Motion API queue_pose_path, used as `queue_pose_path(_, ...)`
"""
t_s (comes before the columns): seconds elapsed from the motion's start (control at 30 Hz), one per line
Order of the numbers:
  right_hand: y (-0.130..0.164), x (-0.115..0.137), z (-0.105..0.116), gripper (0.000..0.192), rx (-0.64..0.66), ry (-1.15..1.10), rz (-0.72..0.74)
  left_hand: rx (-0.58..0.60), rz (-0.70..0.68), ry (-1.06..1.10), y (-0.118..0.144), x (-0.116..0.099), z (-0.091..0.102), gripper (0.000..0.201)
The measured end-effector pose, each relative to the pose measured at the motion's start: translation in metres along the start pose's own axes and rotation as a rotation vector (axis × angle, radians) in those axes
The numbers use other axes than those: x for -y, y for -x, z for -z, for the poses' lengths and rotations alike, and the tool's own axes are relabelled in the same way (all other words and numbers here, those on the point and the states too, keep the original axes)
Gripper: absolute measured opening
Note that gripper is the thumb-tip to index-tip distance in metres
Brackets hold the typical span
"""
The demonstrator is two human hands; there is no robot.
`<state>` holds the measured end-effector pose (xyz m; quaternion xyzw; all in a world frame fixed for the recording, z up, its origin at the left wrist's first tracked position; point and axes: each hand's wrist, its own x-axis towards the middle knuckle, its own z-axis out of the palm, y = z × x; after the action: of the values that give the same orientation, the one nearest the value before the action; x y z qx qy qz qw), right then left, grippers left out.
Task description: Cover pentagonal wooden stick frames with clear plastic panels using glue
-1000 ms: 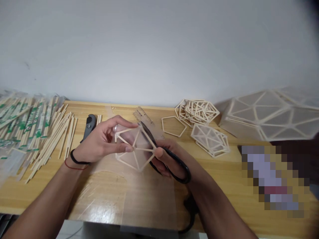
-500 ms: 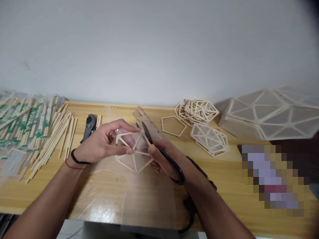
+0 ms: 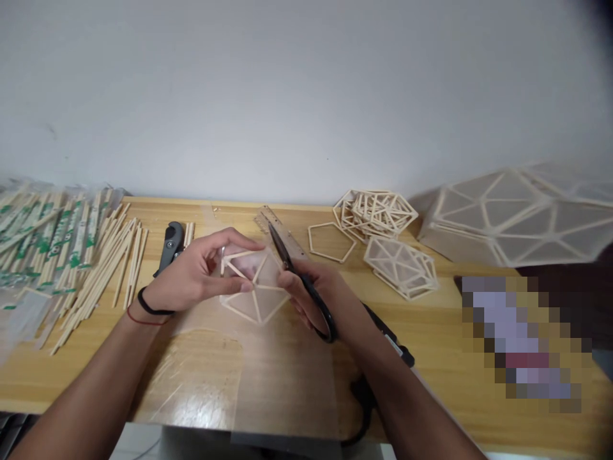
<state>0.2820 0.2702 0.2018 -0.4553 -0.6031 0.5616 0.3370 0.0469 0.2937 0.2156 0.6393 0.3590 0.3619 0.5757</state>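
Note:
My left hand (image 3: 201,268) pinches a pentagon frame (image 3: 258,305) of thin wooden sticks with spokes meeting at its middle. Translucent sheet covers the frame. My left thumb presses near the hub and the fingers lie along the upper edge. In my right hand (image 3: 311,294) is a pair of black scissors (image 3: 280,246), its blades together and pointing up and away beside the frame's right edge. The fingers of my right hand also sit close to that edge; whether they touch it I cannot tell. A clear ruler (image 3: 292,241) lies behind the scissors.
Wrapped chopsticks (image 3: 57,236) and loose sticks (image 3: 100,275) lie left, near a grey-handled cutter (image 3: 171,246). Bare pentagon frames (image 3: 378,214), covered frames (image 3: 400,265) and a large covered structure (image 3: 517,217) stand right. A translucent sheet (image 3: 287,390) overhangs the front edge.
The scissors have closed, their blades coming together, and my right hand has shifted slightly left. My left hand keeps its grip on the frame.

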Motion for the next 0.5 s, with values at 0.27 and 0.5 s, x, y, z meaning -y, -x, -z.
queue_pose_path(0.27, -0.004, 0.006, 0.006, 0.052, -0.313, -0.16, -0.003, -0.098, 0.023, -0.029, -0.002, 0.001, 0.003, 0.072)
queue_pose_path(0.5, 0.0, 0.012, 0.006, 0.04, -0.132, -0.102, -0.037, -0.075, 0.107, 0.044, -0.002, 0.0, -0.002, 0.085)
